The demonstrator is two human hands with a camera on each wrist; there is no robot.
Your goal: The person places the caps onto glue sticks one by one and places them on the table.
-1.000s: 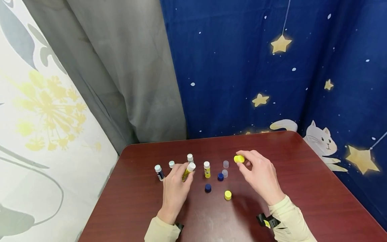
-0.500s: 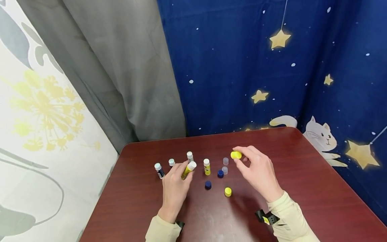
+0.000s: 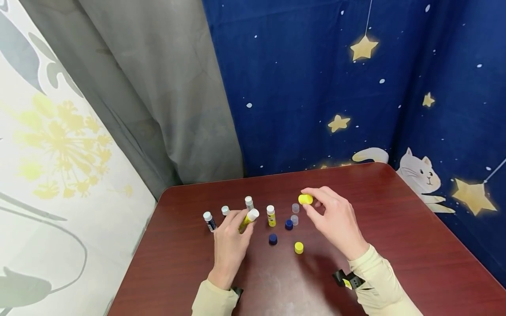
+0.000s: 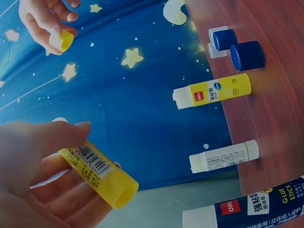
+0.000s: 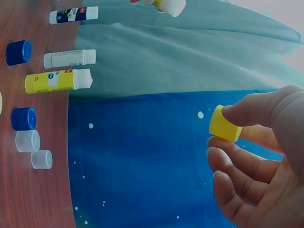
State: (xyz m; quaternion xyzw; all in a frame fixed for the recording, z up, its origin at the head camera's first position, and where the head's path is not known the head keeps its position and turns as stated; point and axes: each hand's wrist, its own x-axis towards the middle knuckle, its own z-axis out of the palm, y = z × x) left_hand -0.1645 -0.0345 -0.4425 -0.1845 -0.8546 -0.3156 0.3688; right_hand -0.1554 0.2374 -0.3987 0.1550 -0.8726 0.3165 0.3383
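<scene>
My left hand (image 3: 230, 243) grips a yellow glue stick (image 4: 102, 171) between thumb and fingers, its white top tilted up to the right in the head view. My right hand (image 3: 336, 218) pinches a yellow cap (image 5: 223, 124) above the table, apart from the glue stick. Between the hands a second yellow glue stick (image 3: 271, 216) stands uncapped with its white end up. Behind my left hand are a white-grey glue stick (image 4: 225, 156) and a dark blue one (image 3: 209, 222); another white top (image 3: 225, 210) is partly hidden by that hand.
Loose caps lie on the brown table (image 3: 178, 272): a yellow cap (image 3: 298, 248), a dark blue cap (image 3: 272, 239), another blue cap (image 3: 289, 224) and two clear caps, a nearer clear cap (image 3: 294, 220) and a farther clear cap (image 3: 295, 208). Curtains hang behind the table's far edge.
My right hand has shifted slightly left with the yellow cap, nearer the held glue stick. My left hand keeps its grip almost in place. The head view has tilted a little.
</scene>
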